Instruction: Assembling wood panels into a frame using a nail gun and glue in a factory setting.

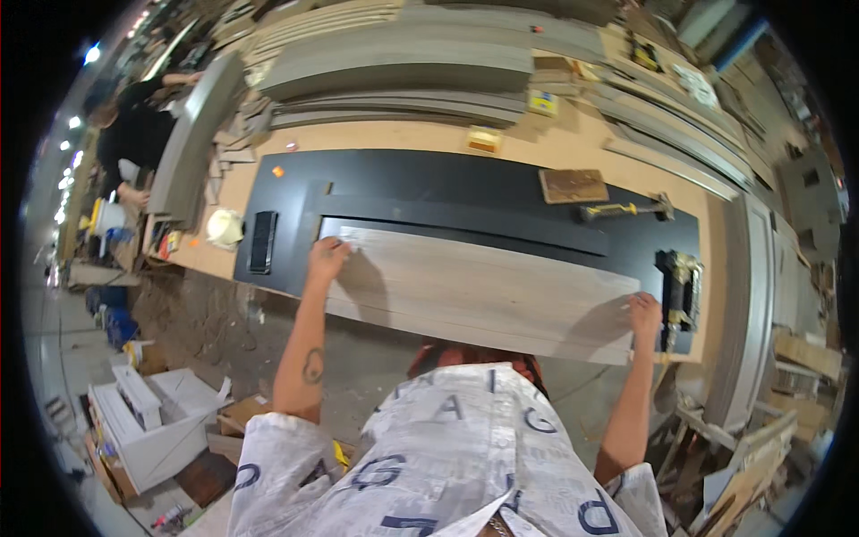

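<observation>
Head view, and from where I'm standing the thing to watch is how the pale panel (488, 291) lies against the dark rail (465, 222) just beyond it: the panel's long axis runs left to right, close to parallel with the rail, a dark line showing between the two. That line looks a little wider toward the right, though I can't swear to it from this angle. The left hand (329, 257) is at the panel's left end by its far corner, so it sits nearer the rail; the right hand (644, 311) is at the other end, lower on the edge and closer to the person's body. The fingers of both hands look bunched together, pinching the panel's ends, so the panel lies between them. It rests over the near part of a dark sheet (291, 192) on the bench (358, 136), covering that sheet's near edge. The panel itself is a long, flat rectangle, greyish and washed-out, with faint grain running lengthwise and a whiter patch near the far left corner. A hammer (626, 210) lies on the sheet beyond the rail, toward the right.
</observation>
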Action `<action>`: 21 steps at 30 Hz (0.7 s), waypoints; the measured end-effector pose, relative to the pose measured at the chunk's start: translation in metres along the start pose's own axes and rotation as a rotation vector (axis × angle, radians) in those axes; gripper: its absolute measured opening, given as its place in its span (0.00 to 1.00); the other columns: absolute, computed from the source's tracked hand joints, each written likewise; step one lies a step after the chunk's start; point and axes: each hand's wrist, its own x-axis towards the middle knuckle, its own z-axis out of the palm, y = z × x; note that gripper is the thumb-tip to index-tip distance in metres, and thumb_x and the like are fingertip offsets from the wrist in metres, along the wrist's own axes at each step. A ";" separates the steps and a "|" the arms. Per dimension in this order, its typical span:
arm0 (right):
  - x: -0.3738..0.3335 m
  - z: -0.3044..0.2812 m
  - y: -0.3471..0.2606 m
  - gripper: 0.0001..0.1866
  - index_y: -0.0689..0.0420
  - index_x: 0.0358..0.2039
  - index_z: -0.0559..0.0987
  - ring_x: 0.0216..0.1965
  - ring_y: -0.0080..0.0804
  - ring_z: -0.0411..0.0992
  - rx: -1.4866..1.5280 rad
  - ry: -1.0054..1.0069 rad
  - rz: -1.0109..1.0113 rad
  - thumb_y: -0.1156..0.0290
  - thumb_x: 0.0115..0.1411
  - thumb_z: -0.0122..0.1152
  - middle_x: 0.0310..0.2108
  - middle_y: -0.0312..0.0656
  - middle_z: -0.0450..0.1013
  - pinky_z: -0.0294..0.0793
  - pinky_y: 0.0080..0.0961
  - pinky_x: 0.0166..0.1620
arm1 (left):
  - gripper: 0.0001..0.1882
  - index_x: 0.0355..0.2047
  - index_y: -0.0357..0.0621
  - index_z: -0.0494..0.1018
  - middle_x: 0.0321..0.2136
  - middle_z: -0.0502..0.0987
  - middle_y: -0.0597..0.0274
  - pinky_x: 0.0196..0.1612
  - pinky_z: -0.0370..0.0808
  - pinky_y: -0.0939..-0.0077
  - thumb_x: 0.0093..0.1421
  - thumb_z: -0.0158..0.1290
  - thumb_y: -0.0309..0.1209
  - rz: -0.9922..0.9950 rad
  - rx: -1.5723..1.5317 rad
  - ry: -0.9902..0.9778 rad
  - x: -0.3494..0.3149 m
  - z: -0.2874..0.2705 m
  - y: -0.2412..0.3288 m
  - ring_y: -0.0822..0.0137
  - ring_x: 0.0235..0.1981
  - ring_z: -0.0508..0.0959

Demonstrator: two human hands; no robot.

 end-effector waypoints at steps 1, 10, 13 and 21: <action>0.008 0.000 0.010 0.24 0.67 0.42 0.79 0.34 0.40 0.79 0.038 0.035 -0.022 0.60 0.53 0.66 0.31 0.52 0.79 0.74 0.32 0.40 | 0.29 0.43 0.29 0.75 0.36 0.80 0.46 0.45 0.74 0.65 0.50 0.65 0.43 -0.005 -0.006 -0.027 0.007 0.013 0.014 0.54 0.42 0.80; 0.027 -0.009 0.003 0.17 0.64 0.28 0.83 0.21 0.26 0.70 0.125 0.015 0.097 0.60 0.49 0.70 0.17 0.43 0.74 0.68 0.27 0.28 | 0.15 0.24 0.41 0.77 0.29 0.80 0.52 0.40 0.75 0.62 0.46 0.67 0.40 0.059 0.124 -0.025 0.052 0.031 0.004 0.57 0.33 0.79; 0.025 0.003 -0.011 0.17 0.63 0.28 0.83 0.22 0.29 0.72 0.111 0.038 0.071 0.61 0.47 0.71 0.18 0.44 0.76 0.70 0.29 0.29 | 0.16 0.26 0.44 0.75 0.30 0.79 0.56 0.40 0.74 0.64 0.45 0.69 0.38 0.092 0.033 0.094 0.061 0.023 -0.037 0.59 0.34 0.78; 0.017 -0.013 -0.034 0.20 0.61 0.35 0.84 0.37 0.44 0.79 0.046 0.046 0.288 0.60 0.45 0.73 0.32 0.51 0.80 0.74 0.34 0.43 | 0.10 0.24 0.40 0.75 0.22 0.79 0.56 0.36 0.74 0.63 0.52 0.59 0.35 0.054 -0.116 0.070 0.060 0.030 -0.012 0.58 0.27 0.78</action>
